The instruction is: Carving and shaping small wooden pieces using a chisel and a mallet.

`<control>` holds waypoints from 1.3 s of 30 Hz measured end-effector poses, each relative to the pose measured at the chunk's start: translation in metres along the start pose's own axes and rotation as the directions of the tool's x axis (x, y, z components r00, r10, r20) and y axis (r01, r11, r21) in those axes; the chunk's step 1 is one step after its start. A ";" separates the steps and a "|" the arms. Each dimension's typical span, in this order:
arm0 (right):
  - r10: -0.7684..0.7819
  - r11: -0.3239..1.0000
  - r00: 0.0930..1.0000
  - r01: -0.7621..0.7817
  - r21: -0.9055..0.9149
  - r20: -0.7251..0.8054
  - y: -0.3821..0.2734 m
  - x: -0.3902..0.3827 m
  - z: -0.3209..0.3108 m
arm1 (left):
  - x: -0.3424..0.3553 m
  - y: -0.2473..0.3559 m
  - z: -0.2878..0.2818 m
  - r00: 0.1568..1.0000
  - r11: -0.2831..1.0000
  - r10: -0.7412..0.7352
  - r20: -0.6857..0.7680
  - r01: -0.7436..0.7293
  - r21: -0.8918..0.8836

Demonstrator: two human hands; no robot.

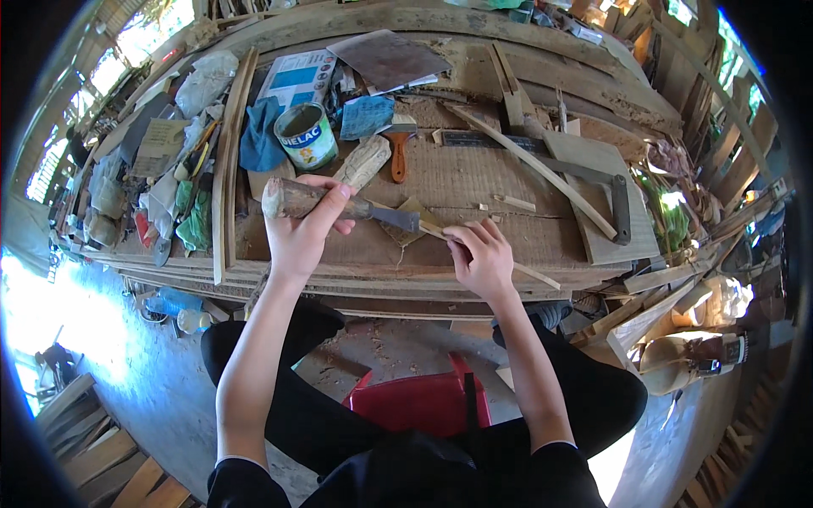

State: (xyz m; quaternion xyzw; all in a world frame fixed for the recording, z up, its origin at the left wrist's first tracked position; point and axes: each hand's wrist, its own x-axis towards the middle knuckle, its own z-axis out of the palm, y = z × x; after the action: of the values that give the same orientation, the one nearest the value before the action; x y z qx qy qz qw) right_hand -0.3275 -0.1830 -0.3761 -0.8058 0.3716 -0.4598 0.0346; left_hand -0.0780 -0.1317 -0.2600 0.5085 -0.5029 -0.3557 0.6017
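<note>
My left hand [309,222] is wrapped round the thick wooden handle [288,198] of a chisel. Its flat metal blade [395,218] points right, toward my right hand [484,258]. Between the thumb and fingers of that hand is a thin wooden strip [433,229], whose far end lies at the blade's tip; whether they touch I cannot tell. Below the blade, a small brownish square sheet [406,234] rests on the wooden workbench [533,229]. Just beyond my left hand lies a pale, rough-cut wood block [364,165].
An open paint can [306,140], a blue cloth [261,135] and a paintbrush [399,154] stand or lie behind my hands. On the right are a metal square [622,207], a long wooden stick [542,176] and a board [605,241]. Bags and tools crowd the left. A red stool [419,400] is below.
</note>
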 end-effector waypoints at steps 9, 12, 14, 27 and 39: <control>-0.023 0.999 0.997 0.020 0.043 0.072 0.031 0.002 -0.029 | 0.034 -0.027 -0.028 0.975 0.856 -0.163 -0.149 0.065 -0.512; 0.059 0.998 0.991 -0.058 -0.015 0.117 0.039 0.001 -0.043 | 0.039 -0.031 -0.046 0.968 0.795 -0.189 -0.162 0.054 -0.605; 0.077 0.996 0.993 -0.072 -0.048 0.094 0.029 0.007 -0.044 | 0.040 -0.044 -0.047 0.965 0.770 -0.207 -0.159 0.061 -0.635; -0.493 -0.752 0.842 -0.539 0.379 0.219 -0.235 0.077 -0.131 | 0.059 -0.077 -0.079 0.771 0.665 0.461 -0.439 0.028 0.746; -0.172 -0.796 0.973 -0.230 0.559 0.156 -0.263 0.056 -0.112 | 0.024 -0.074 -0.041 0.955 0.279 0.201 0.217 -0.269 0.922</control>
State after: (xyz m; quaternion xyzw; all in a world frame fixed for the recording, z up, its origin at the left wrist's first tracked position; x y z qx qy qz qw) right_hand -0.2475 0.0041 -0.1671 -0.2406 -0.2879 -0.4028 0.8348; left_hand -0.0268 -0.1607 -0.3251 0.6724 -0.7011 0.0821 0.2225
